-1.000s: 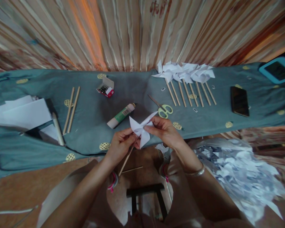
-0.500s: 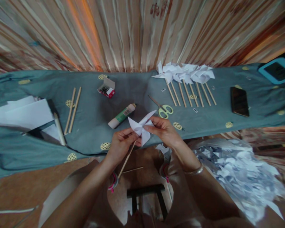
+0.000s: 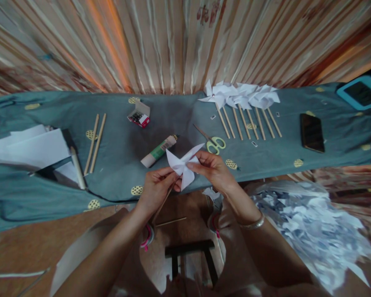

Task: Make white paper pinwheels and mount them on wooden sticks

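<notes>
A white paper pinwheel (image 3: 183,166) is held between my two hands over the table's front edge. My left hand (image 3: 159,185) is closed at its lower left, with a thin wooden stick (image 3: 162,206) running down from behind the fingers. On the other side, my right hand (image 3: 214,169) pinches a blade near the centre between thumb and fingers. A glue stick (image 3: 158,151) lies just beyond the pinwheel, and scissors with light green handles (image 3: 215,145) rest past my right hand. The join between stick and paper is hidden.
Finished pinwheels (image 3: 247,95) on sticks lie in a row at the back right. A small box of pins (image 3: 139,115), two loose sticks (image 3: 94,144), white paper (image 3: 27,148) and a phone (image 3: 311,132) are on the cloth-covered table (image 3: 266,159). Paper scraps (image 3: 318,231) fill a bag at right.
The stick below my left hand has tilted slightly and is now more covered by the fingers. The pinwheel and my right hand stay nearly in place.
</notes>
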Tool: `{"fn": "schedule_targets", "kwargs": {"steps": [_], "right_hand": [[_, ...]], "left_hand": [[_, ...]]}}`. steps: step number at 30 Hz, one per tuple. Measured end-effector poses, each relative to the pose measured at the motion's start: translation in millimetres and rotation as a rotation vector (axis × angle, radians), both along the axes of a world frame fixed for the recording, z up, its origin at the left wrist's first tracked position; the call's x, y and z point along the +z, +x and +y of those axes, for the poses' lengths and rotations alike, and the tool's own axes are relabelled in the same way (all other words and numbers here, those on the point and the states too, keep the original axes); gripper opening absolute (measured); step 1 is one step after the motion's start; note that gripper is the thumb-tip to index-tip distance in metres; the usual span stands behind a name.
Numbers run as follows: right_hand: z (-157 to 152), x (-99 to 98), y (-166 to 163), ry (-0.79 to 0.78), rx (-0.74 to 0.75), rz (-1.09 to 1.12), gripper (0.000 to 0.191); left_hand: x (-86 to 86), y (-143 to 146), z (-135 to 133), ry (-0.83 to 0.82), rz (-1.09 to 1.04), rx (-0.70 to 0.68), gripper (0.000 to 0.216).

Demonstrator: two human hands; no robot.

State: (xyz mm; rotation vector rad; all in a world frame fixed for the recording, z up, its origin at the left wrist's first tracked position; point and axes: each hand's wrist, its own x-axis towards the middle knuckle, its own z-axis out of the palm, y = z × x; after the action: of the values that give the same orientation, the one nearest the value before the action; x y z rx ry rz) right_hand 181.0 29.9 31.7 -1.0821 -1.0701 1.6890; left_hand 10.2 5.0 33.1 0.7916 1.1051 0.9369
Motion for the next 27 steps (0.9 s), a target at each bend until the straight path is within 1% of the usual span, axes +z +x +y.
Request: {"fn": "schedule_targets", "kwargs": {"steps": [8, 13, 19, 23, 27], "right_hand": [[-0.2, -3.4, 0.2, 0.028, -0.013, -0.006, 0.024], [-0.3, -1.7, -3.0, 0.054, -0.035, 0.018, 0.027], [-0.5, 1.0, -4.6, 0.041, -0.039, -0.003, 0.032], [-0.8, -1.0, -4.0, 0.035, -0.025, -0.019, 0.03], [-1.6, -3.7, -4.2, 0.02, -0.029, -0.061, 0.033]], "left_hand": [[-8.3, -2.0, -2.1, 0.057, 0.066, -0.025, 0.024], [-5.3, -0.3, -1.9, 0.041, 0.054, 0.006, 0.024], [-3.1, 1.8, -0.2, 0.031, 0.031, 0.026, 0.024], [-2.6, 1.8, 0.3, 0.03, 0.04, 0.03, 0.024], [-1.3, 1.9, 0.1, 0.05, 0.07, 0.037, 0.023]]}}
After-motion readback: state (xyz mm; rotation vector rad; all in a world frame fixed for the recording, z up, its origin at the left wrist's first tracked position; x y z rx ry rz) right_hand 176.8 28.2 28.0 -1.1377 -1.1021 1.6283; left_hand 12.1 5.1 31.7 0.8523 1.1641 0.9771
